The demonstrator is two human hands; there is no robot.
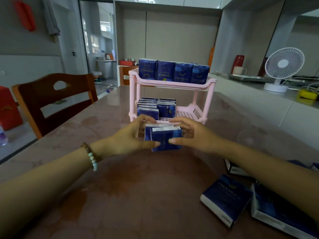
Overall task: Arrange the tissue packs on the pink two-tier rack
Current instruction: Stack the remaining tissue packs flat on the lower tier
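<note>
The pink two-tier rack [198, 84] stands on the table ahead of me. Its top tier carries a row of upright dark blue tissue packs [173, 71]. Two rows of packs [156, 107] fill the left part of the lower tier; its right part is bare pink grid. Just in front of the rack, a small upright stack of blue tissue packs [163, 138] stands between my hands. My left hand [133, 137] grips its left side, my right hand [191, 134] its right side, thumbs on the near face.
Loose tissue packs [226, 199] lie on the brown table [120, 195] at the near right, under my right forearm. A wooden chair [51, 100] stands at the left. A white fan [283, 68] and a yellow object sit on the counter at the right.
</note>
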